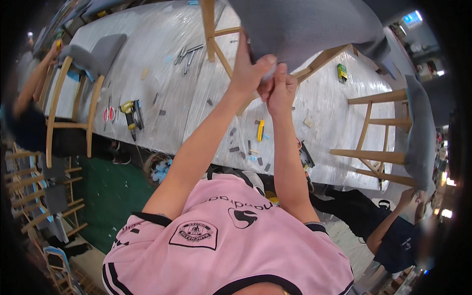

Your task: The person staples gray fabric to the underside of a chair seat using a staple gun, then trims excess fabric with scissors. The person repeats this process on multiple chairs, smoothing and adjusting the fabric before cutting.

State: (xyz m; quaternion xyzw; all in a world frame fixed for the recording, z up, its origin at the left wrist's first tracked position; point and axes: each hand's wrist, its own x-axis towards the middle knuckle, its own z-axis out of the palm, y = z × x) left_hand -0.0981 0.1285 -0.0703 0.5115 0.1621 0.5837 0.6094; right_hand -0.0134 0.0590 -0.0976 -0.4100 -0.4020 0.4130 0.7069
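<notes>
Both hands at the near edge of a grey chair above a plastic-covered table.
Chair sits tilted at top centre, wooden legs showing; left hand is at its cloth edge, index finger extended up, thumb toward the other hand; right hand just beside, fingers curled in narrow, thumb up; can't tell what, if anything, either pinches. On table: yellow knife below the hands, dark scraps near it, nail gun and red-handled scissors left, green-yellow box right. Second grey chair far right, beside a co-worker.
</notes>
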